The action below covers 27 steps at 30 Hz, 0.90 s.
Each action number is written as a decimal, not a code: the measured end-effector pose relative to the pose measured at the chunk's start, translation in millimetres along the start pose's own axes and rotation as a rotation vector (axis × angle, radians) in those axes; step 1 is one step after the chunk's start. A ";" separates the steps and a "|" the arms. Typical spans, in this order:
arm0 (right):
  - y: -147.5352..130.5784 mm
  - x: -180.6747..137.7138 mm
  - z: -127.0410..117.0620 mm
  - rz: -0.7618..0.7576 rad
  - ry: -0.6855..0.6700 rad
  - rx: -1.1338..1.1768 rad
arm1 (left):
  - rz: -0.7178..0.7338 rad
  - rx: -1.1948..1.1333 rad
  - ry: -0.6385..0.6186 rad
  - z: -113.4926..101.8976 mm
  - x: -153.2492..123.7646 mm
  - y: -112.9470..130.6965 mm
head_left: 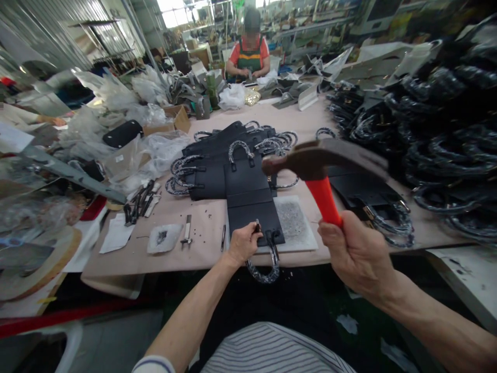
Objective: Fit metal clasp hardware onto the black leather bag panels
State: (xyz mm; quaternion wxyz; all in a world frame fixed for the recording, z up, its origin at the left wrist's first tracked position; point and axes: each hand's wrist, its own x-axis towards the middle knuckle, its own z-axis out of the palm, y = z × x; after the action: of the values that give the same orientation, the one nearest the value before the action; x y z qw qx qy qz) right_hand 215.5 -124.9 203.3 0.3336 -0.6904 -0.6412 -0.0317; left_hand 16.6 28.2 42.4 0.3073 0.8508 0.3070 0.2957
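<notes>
My right hand (355,254) grips the orange handle of a claw hammer (303,160), its head raised above the table. My left hand (243,244) pinches a short metal punch (257,225) upright on a black bag panel (248,211). That panel lies partly on a white slab (298,223), and its plastic-wrapped handle (264,275) hangs over the table's front edge. Behind it, more black bag panels (209,178) with wrapped handles are piled up.
To the left lie a caliper-like tool (187,233), a plastic bag of small parts (164,238), a thin pen-like rod (223,238) and scattered bits. Wrapped black handles (446,145) are heaped at right. A co-worker (248,57) sits across the table.
</notes>
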 end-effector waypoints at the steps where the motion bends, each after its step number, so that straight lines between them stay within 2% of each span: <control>1: 1.1 -1.7 1.4 -0.020 -0.040 -0.016 | 0.001 0.003 -0.005 -0.1 0.0 0.0; 4: 6.6 -5.3 5.1 -0.044 -0.296 -0.085 | -0.011 0.012 -0.017 -0.4 -0.1 -0.6; 5: 7.6 -5.6 5.4 -0.028 -0.319 -0.079 | -0.014 0.011 -0.019 -0.4 -0.1 -0.8; 6: 7.7 -5.6 5.3 -0.010 -0.283 -0.055 | -0.015 0.008 -0.020 -0.4 -0.1 -1.0; 9: 5.3 -6.7 6.1 0.005 -0.064 0.025 | -0.001 0.001 -0.024 -0.8 -0.1 -1.1; 11: 5.4 -9.5 8.0 -0.006 -0.117 0.011 | -0.003 0.002 -0.032 -1.3 0.1 -0.8; 13: 9.6 -12.7 9.1 0.020 -0.299 -0.021 | -0.011 0.001 -0.038 -1.8 0.4 -0.6; 15: 18.2 -14.4 9.2 0.122 -0.393 0.001 | -0.012 -0.009 -0.035 -1.9 0.6 -0.5; 18: 39.2 -14.1 11.7 0.325 -0.349 0.117 | -0.006 -0.016 -0.022 -2.1 0.4 0.3; 23: 94.3 -19.0 34.9 0.802 -0.375 0.254 | -0.027 -0.031 -0.024 -6.0 0.9 5.5; 25: 116.4 -23.5 46.4 0.850 -0.379 0.143 | -0.041 -0.044 -0.021 -8.3 1.9 8.1; 27: 131.1 -26.6 56.7 0.823 -0.373 -0.018 | -0.051 -0.058 -0.019 -10.1 3.4 10.0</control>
State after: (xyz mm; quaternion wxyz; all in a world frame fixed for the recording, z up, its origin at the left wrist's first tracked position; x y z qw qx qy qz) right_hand 307.9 -113.7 91.7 0.1914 -0.8847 -0.3620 0.2229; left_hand 15.1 27.8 57.0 0.3423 0.8362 0.3167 0.2885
